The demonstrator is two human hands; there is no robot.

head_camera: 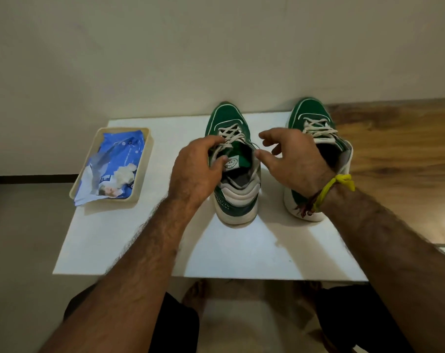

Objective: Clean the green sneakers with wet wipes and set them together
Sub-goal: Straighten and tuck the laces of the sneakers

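Two green sneakers with white laces and soles stand on a white tabletop (241, 250), toes pointing at the wall. My left hand (198, 169) grips the left sneaker (229, 118) at its left collar, fingers over the laces and thumb on the tongue. My right hand (295, 159) hovers between the shoes with loosely bent fingers, its thumb tip touching the right edge of that sneaker's opening. The right sneaker (310, 110) stands a hand's width away, partly hidden behind my right hand and wrist. A blue wet wipes pack (117, 159) lies in a tray at the left.
The cream plastic tray (149, 146) sits on the tabletop's left edge. A wall runs right behind the shoes' toes. A wooden surface (394, 149) adjoins the tabletop on the right. My knees and bare feet are below the front edge.
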